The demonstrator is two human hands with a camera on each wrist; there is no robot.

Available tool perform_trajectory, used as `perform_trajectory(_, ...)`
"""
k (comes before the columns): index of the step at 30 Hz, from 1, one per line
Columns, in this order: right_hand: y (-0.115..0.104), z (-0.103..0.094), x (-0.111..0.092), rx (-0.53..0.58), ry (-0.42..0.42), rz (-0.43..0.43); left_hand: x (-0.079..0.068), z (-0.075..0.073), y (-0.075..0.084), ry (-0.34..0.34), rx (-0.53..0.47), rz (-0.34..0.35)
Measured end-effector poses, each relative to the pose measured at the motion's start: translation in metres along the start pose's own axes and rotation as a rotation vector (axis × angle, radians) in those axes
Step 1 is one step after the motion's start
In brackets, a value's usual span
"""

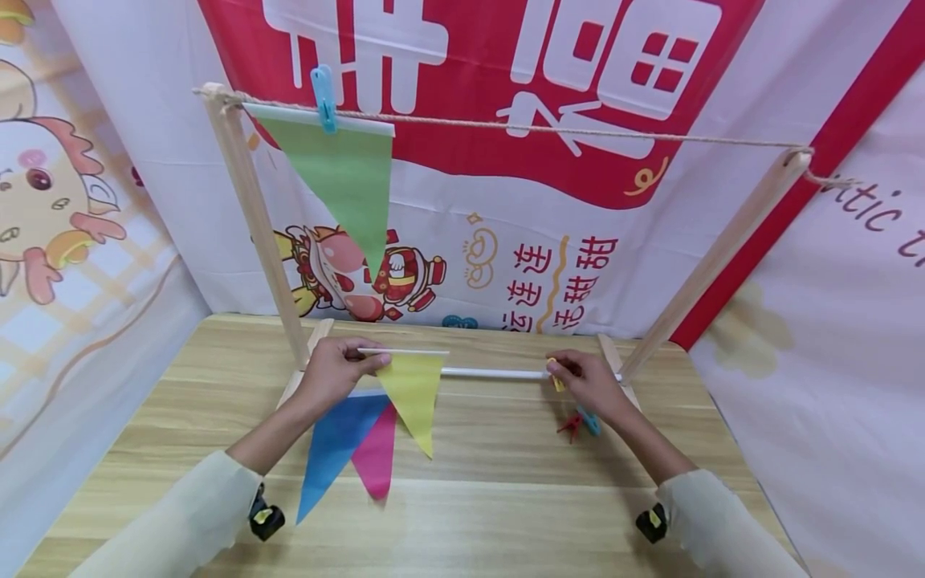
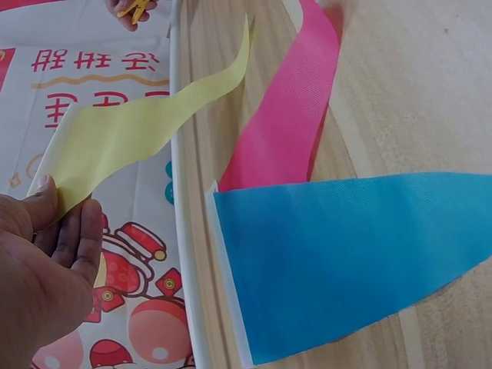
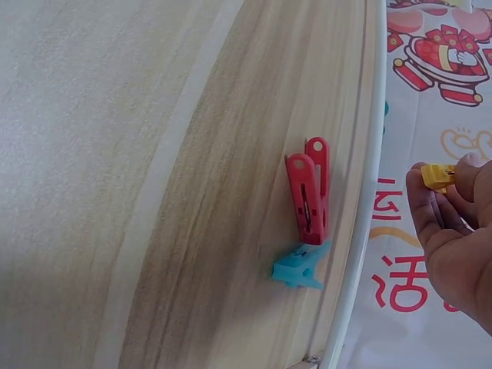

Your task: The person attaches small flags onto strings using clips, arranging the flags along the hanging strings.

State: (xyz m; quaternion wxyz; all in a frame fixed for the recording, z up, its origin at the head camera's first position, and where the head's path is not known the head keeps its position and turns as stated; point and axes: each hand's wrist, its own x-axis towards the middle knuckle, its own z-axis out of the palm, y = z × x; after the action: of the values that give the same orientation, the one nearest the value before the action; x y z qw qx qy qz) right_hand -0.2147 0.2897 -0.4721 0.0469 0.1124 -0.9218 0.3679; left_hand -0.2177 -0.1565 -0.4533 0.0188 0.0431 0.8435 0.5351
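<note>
My left hand (image 1: 336, 373) pinches a yellow pennant (image 1: 415, 393) by one end of its white top edge, and its tip hangs down. Between the thumb and fingers of my right hand (image 1: 587, 384) is a yellow clothespin (image 3: 438, 176). Below the left hand a blue pennant (image 2: 346, 261) lies on the table, partly over a pink pennant (image 2: 288, 108). Near the right hand, a red clothespin (image 3: 309, 192) and a blue clothespin (image 3: 300, 267) lie close together. A green pennant (image 1: 347, 172) hangs from the string (image 1: 506, 125), held by a light blue clothespin (image 1: 324, 98).
The string runs between a left wooden post (image 1: 256, 217) and a right wooden post (image 1: 715, 257). A white rod (image 1: 495, 373) joins the posts low down, behind the hands. A printed cloth (image 1: 448, 209) hangs behind the wooden table (image 1: 506, 514).
</note>
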Motion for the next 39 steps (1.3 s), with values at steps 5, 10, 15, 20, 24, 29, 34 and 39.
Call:
perform_trajectory(5, -0.004, -0.001, 0.002, 0.042, -0.008, 0.005, 0.0, 0.0, 0.005, 0.002, -0.023, 0.009)
perform_trajectory(10, -0.008, -0.001, 0.003, 0.069, -0.014, 0.02, 0.0, -0.001, 0.008, 0.016, -0.025, 0.008)
perform_trajectory(15, -0.011, -0.002, 0.004, 0.069, -0.021, 0.039, 0.0, -0.002, 0.012, 0.026, -0.033, 0.006)
perform_trajectory(20, -0.014, -0.003, 0.008, 0.082, -0.018, 0.027, 0.001, -0.004, 0.016, 0.022, -0.078, -0.001)
perform_trajectory(24, -0.016, -0.004, 0.011, 0.079, -0.008, 0.009, 0.002, -0.005, 0.019, 0.006, -0.149, -0.004)
perform_trajectory(29, -0.02, -0.006, 0.015, 0.072, -0.006, 0.003, 0.004, -0.005, 0.02, 0.011, -0.191, 0.011)
perform_trajectory(34, -0.024, -0.008, 0.02, 0.064, -0.011, -0.025, 0.005, -0.006, 0.022, 0.021, -0.221, 0.04)
perform_trajectory(39, -0.03, -0.011, 0.022, 0.048, -0.006, -0.04, 0.005, -0.007, 0.026, 0.02, -0.226, 0.047)
